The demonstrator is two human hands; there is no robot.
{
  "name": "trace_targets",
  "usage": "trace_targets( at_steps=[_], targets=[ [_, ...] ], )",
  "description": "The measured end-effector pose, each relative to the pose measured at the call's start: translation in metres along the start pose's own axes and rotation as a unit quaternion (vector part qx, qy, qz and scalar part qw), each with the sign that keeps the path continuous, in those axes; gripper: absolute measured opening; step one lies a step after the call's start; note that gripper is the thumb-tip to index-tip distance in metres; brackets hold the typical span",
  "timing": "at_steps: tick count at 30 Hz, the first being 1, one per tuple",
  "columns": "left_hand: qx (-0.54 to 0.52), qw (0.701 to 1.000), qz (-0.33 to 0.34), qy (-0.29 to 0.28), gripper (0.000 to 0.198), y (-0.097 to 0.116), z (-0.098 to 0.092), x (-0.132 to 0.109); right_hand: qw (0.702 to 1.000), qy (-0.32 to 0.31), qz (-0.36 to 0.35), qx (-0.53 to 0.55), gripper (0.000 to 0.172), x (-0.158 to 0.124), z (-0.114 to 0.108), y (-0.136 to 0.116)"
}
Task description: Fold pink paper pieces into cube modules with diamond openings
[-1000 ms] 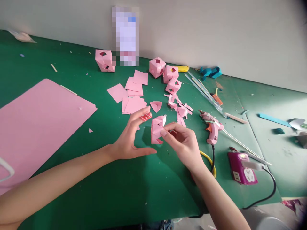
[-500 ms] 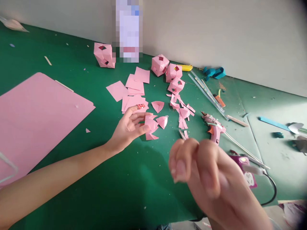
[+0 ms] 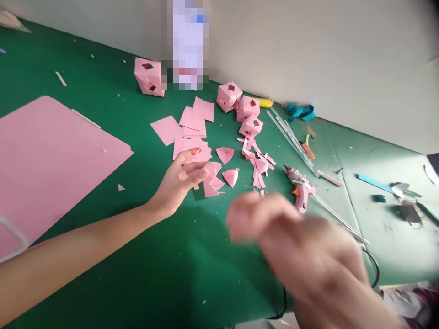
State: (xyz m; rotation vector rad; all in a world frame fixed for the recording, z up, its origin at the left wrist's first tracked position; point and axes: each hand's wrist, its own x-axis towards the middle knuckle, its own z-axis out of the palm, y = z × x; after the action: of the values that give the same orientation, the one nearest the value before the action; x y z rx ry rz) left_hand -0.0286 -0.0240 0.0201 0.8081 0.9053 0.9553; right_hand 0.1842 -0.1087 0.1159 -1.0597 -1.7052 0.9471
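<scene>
My left hand [image 3: 181, 179] rests on the green table mat [image 3: 144, 256], its fingers curled round a partly folded pink paper piece [image 3: 211, 179]. A red band sits on one fingertip. My right hand [image 3: 302, 256] is raised close to the camera and smeared by motion, so its fingers cannot be made out. A small folded pink cone [image 3: 230, 176] lies just right of the held piece, and another pink cone [image 3: 225, 154] lies behind it.
Large pink sheets [image 3: 51, 155] cover the left. Pink squares [image 3: 192, 125] and folded pink cubes [image 3: 228, 96] lie toward the wall, with one pink cube [image 3: 148, 76] further left. A pink glue gun [image 3: 299, 189], glue sticks [image 3: 290, 137] and paper scraps [image 3: 259, 160] lie on the right.
My right hand let go of the folded piece and rose toward the camera, now blurred. My left hand took hold of the piece and lowered it to the mat.
</scene>
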Motion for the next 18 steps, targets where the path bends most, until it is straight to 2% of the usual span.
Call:
trace_targets(
  at_steps=[1,2,3,5,6,7,9,10,12,14,16,18],
  targets=[
    [0.001,1.0,-0.005,0.004,0.081,0.001,0.001,0.0,0.996,0.069,0.051,-0.032,0.029,0.018,0.0,0.002],
    [0.001,1.0,-0.007,0.007,0.08,0.002,0.001,0.0,0.988,0.118,0.071,-0.075,0.026,0.035,0.0,0.009],
    [0.001,1.0,-0.007,0.008,0.079,0.003,0.002,0.0,0.978,0.145,0.088,-0.121,0.023,0.049,0.001,0.022],
    [0.0,1.0,-0.006,0.004,0.075,0.004,0.002,0.0,0.953,0.134,0.141,-0.232,0.035,0.07,0.003,0.057],
    [0.0,1.0,-0.006,-0.001,0.073,0.003,0.001,0.0,0.938,0.112,0.154,-0.29,0.042,0.078,0.005,0.076],
    [-0.003,1.0,-0.006,-0.007,0.072,0.002,0.001,0.0,0.926,0.094,0.149,-0.334,0.042,0.082,0.007,0.091],
    [-0.016,1.0,0.001,-0.02,0.073,0.0,-0.001,0.001,0.92,0.075,0.119,-0.366,0.014,0.086,0.013,0.109],
    [-0.026,0.999,0.006,-0.027,0.075,-0.001,-0.001,0.001,0.923,0.089,0.105,-0.36,0.007,0.084,0.016,0.11],
    [-0.038,0.998,0.018,-0.041,0.079,-0.002,-0.001,0.001,0.936,0.154,0.096,-0.302,0.012,0.078,0.023,0.101],
    [-0.034,0.998,0.028,-0.048,0.083,-0.001,0.0,0.0,0.955,0.202,0.119,-0.179,0.015,0.068,0.029,0.084],
    [-0.022,0.998,0.034,-0.044,0.084,0.001,0.001,-0.001,0.968,0.188,0.16,-0.037,0.025,0.056,0.033,0.069],
    [-0.014,0.998,0.038,-0.042,0.083,0.002,0.002,-0.003,0.965,0.177,0.182,0.06,0.03,0.044,0.035,0.059]
  ],
)
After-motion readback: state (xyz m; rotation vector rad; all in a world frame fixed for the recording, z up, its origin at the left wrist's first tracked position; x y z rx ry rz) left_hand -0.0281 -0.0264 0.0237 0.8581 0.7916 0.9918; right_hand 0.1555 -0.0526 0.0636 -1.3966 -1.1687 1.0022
